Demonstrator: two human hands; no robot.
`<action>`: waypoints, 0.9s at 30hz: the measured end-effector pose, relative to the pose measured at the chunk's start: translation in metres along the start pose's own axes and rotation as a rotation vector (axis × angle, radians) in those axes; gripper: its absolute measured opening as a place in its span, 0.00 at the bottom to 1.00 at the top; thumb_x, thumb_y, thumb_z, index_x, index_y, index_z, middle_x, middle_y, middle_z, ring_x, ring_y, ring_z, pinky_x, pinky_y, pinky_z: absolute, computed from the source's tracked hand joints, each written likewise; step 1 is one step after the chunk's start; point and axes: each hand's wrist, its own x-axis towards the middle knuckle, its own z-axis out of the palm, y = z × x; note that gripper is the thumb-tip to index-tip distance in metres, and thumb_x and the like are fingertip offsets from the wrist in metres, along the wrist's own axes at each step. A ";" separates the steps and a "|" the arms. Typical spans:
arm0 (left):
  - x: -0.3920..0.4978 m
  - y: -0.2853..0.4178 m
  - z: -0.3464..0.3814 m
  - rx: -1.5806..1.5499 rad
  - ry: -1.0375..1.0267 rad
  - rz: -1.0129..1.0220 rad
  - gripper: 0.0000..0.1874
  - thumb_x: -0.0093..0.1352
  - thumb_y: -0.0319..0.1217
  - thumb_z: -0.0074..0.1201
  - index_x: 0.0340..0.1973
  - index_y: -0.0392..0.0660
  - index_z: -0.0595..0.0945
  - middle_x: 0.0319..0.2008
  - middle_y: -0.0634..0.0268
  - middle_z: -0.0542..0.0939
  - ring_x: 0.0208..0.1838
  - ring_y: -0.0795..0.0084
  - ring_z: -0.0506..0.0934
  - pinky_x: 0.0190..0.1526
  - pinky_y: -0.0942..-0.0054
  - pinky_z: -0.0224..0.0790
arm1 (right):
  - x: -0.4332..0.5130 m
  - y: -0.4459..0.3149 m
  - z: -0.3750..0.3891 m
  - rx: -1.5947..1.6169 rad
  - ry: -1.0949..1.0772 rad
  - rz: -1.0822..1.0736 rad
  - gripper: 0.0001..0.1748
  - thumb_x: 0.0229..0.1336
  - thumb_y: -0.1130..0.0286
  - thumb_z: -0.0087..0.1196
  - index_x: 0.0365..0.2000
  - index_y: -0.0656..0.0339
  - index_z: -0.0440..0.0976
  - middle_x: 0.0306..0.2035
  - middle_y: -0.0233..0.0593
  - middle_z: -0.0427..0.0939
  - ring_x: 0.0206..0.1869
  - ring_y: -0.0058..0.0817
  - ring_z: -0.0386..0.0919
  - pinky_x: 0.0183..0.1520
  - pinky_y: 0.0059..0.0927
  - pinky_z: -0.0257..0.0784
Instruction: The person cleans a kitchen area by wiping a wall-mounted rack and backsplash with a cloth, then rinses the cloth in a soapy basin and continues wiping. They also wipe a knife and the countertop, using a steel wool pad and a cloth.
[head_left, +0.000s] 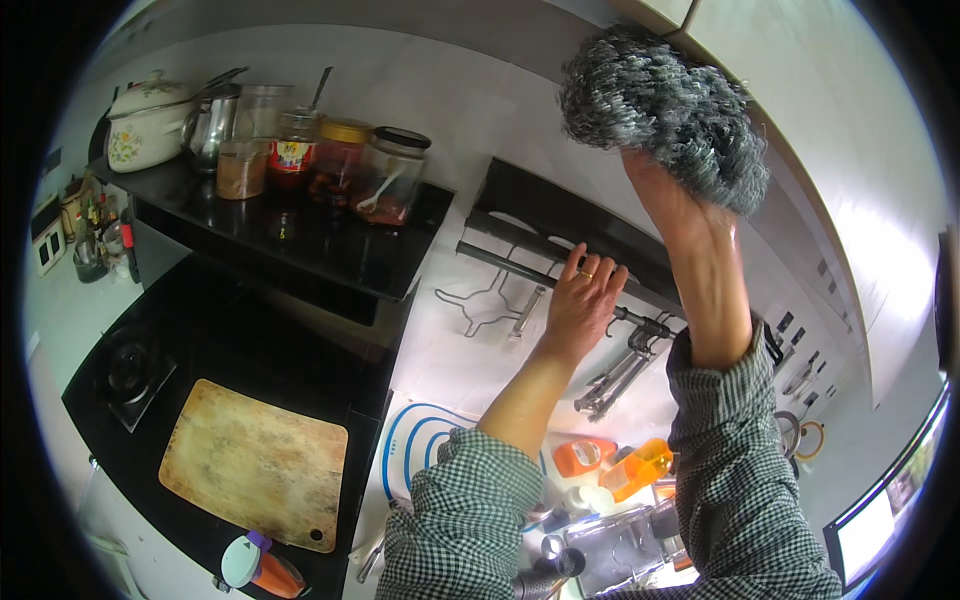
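Note:
A grey, shaggy duster or cleaning mop head (667, 112) covers most of my right hand (651, 169), which is raised against the underside and edge of the pale upper cabinet (795, 97). The fluffy strands hide my fingers. Lower and to the left, my left hand (589, 289), with a ring on one finger, rests its fingertips on the black wall-mounted rack (517, 199) above its rail. Beneath the rail hang a wire stand (487, 304) and metal kitchen tools (622, 367). Both forearms are in checked sleeves.
At the left, a black shelf (300, 247) holds a floral enamel pot (146, 135), a metal jug (214, 131) and several jars (341, 161). Below lies a worn cutting board (255, 465) near a peeler-like orange-handled object (259, 566). Orange bottles (637, 469) stand by the sink (615, 555).

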 end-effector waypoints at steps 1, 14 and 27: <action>0.000 0.000 0.000 -0.007 0.009 0.003 0.17 0.58 0.30 0.55 0.44 0.48 0.78 0.36 0.66 0.72 0.49 0.68 0.70 0.69 0.60 0.48 | 0.005 0.001 0.004 -0.030 0.223 -0.020 0.14 0.64 0.81 0.37 0.45 0.71 0.71 0.47 0.49 0.76 0.46 0.37 0.76 0.52 0.37 0.75; 0.003 -0.003 -0.004 -0.028 0.064 -0.001 0.12 0.61 0.30 0.56 0.41 0.49 0.76 0.33 0.66 0.71 0.44 0.67 0.71 0.65 0.59 0.52 | 0.005 -0.003 -0.023 -0.911 0.235 -0.043 0.14 0.67 0.75 0.37 0.45 0.72 0.71 0.45 0.51 0.77 0.46 0.38 0.79 0.52 0.43 0.77; 0.005 -0.004 -0.004 -0.036 0.091 0.032 0.11 0.56 0.26 0.54 0.36 0.48 0.79 0.30 0.65 0.71 0.42 0.66 0.72 0.63 0.60 0.57 | -0.009 -0.018 -0.119 -0.212 0.001 -0.160 0.14 0.65 0.73 0.40 0.45 0.68 0.71 0.42 0.49 0.78 0.41 0.40 0.78 0.46 0.38 0.76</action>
